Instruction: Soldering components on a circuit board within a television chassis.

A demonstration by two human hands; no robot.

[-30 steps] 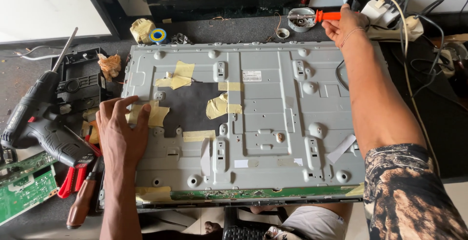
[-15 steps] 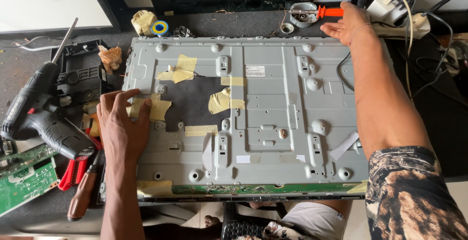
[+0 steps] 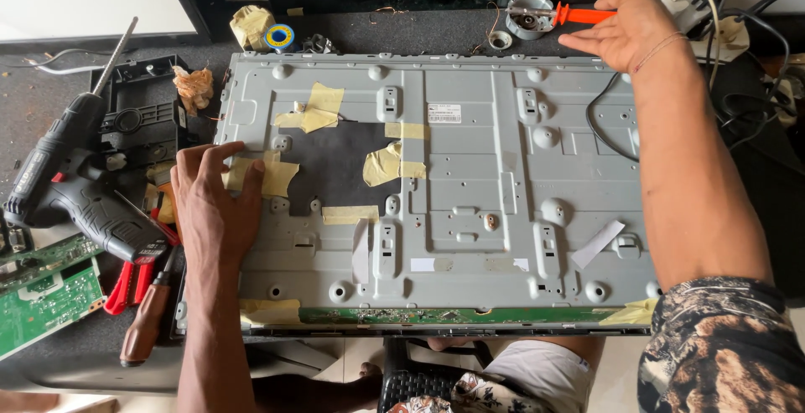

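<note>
Reaching across the desk (image 3: 50, 111), the right hand (image 3: 625, 29) hovers with loose, empty fingers just beside an orange-handled screwdriver (image 3: 563, 15) at the far edge. The left hand (image 3: 214, 207) lies flat, fingers spread, on the left edge of the grey metal panel (image 3: 470, 178), grasping nothing. This looks like fetching a tool; closing on the handle seems next. A drill (image 3: 71, 187), pliers (image 3: 126, 283) and green circuit board (image 3: 38, 296) crowd the dark desk's left side.

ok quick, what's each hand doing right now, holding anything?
Left hand: open, flat on the grey metal panel, holding nothing.
Right hand: open, reaching beside the orange-handled screwdriver, holding nothing.
</note>
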